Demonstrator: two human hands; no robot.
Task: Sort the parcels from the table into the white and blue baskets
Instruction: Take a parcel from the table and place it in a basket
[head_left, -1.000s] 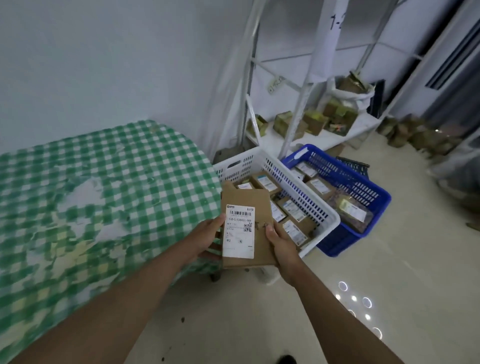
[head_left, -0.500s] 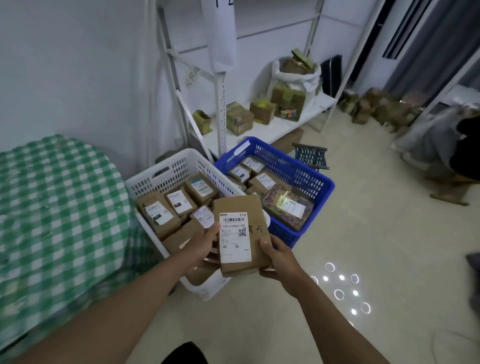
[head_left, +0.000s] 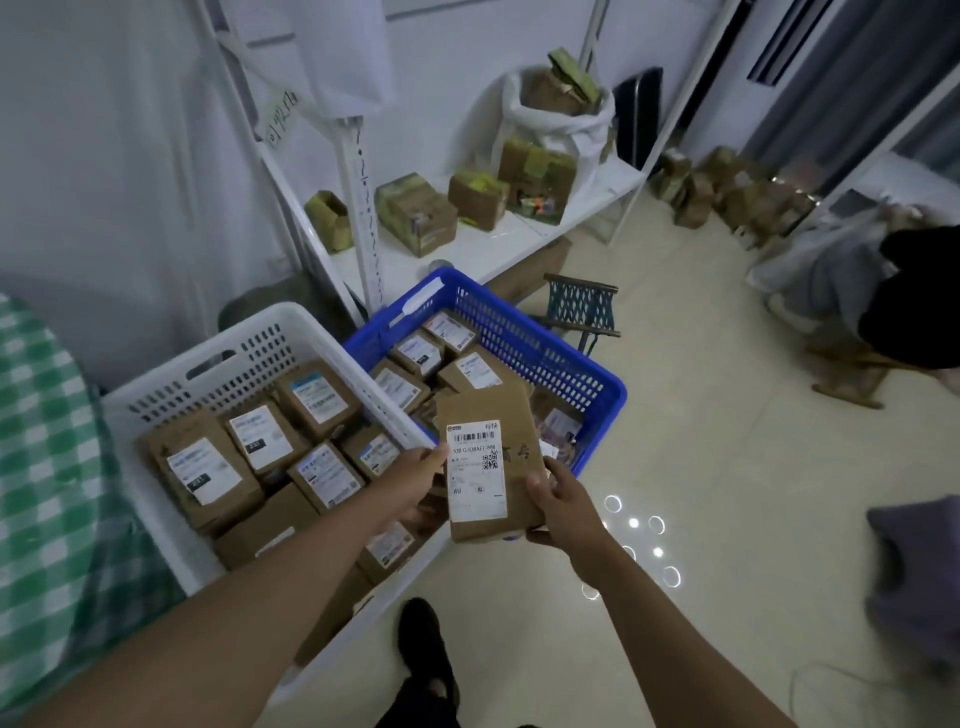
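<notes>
Both hands hold one brown cardboard parcel (head_left: 488, 462) above the near corner of the blue basket (head_left: 566, 374), just right of the white basket (head_left: 171, 384). The parcel's long axis runs away from the person, tilted slightly left at the far end, white shipping label (head_left: 475, 470) facing up. The left hand (head_left: 415, 483) pinches its left edge; the right hand (head_left: 558, 506) has its grip curled round the lower right edge. Both baskets hold labelled boxes; the green checked table (head_left: 47, 467) lies at the left.

Both hands hold a brown parcel (head_left: 491, 462) label-up above the blue basket (head_left: 602, 387): left hand (head_left: 415, 488) grips its left edge, right hand (head_left: 563, 512) its lower right corner. Left of that basket, touching it, sits the white basket (head_left: 171, 389), full of parcels.
</notes>
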